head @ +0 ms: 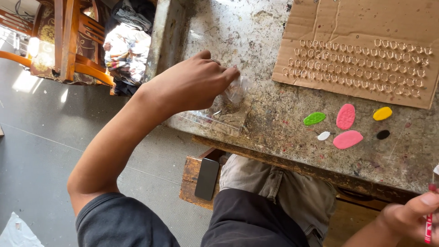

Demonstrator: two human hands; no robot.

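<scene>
On stained worktable (274, 119): cardboard sheet (366, 27), coloured blobs; grey floor (36, 160).

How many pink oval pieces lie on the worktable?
2: one pink oval stands upright between the green and yellow pieces; the other pink oval lies just below it. None seems hidden.

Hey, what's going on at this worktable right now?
A person sits at a stained worktable. Their left hand reaches into a clear plastic bag near the table's edge. Their right hand holds a thin red tool at the lower right. Coloured blobs lie beside a cardboard sheet carrying rows of small clear pieces.
</scene>
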